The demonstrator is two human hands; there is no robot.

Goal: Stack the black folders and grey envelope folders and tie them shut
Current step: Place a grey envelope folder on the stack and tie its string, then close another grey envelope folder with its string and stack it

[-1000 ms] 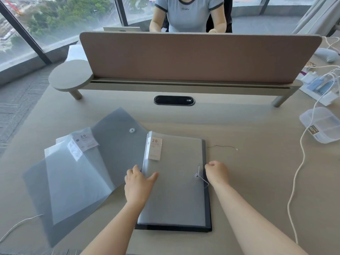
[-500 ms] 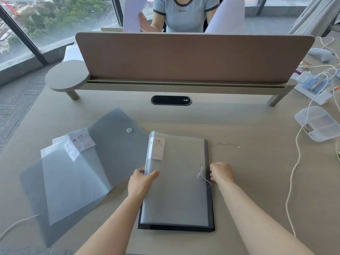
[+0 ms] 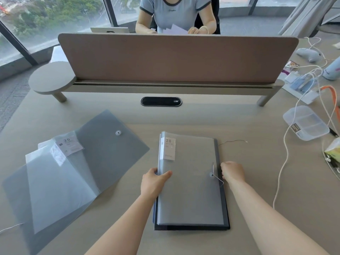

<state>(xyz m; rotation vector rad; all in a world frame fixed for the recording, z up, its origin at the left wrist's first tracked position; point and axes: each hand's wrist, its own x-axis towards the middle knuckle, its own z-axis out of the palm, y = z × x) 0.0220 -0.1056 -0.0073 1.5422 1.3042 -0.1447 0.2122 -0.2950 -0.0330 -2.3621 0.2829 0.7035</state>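
Black folder [image 3: 191, 227] mostly hidden under grey envelope folder [image 3: 189, 181]; edges show.

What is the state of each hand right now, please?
Left hand: holds the left edge of the grey folder, thumb on top.
Right hand: fingers curled at the folder's right edge; what it holds cannot be told.

An office: shared desk [image 3: 184, 115] with divider screen [image 3: 176, 57].

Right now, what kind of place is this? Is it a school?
Probably an office, not a school. A shared desk has a divider screen with another person working behind it, a cable port is set in the desktop, and big windows look out over trees from high up.
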